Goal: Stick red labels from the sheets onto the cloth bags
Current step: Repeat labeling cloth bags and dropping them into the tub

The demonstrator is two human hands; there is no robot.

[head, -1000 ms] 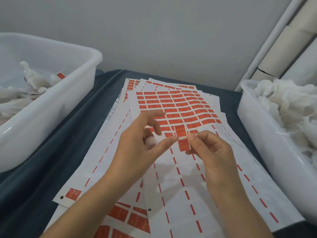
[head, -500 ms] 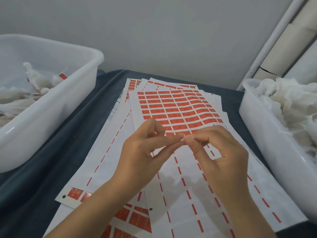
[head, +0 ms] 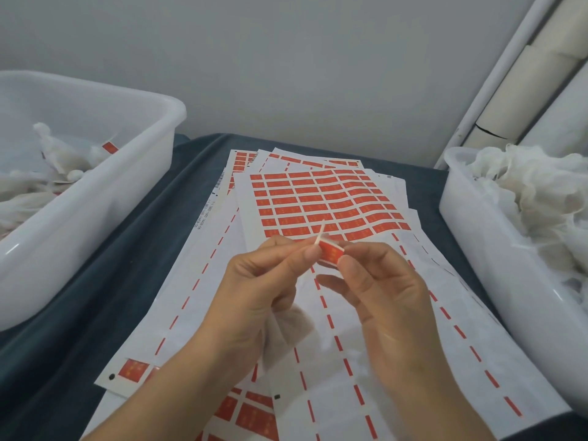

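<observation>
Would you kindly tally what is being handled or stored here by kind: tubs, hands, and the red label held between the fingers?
White plastic tubs: 2, the left tub and the right tub
Hands: 2, the left hand and the right hand
Peeled red label pinched between both hands: 1
Total: 5

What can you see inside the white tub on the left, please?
Inside the left tub lie crumpled white cloth bags, one showing a red label. Its near wall hides whatever lies lower down.
</observation>
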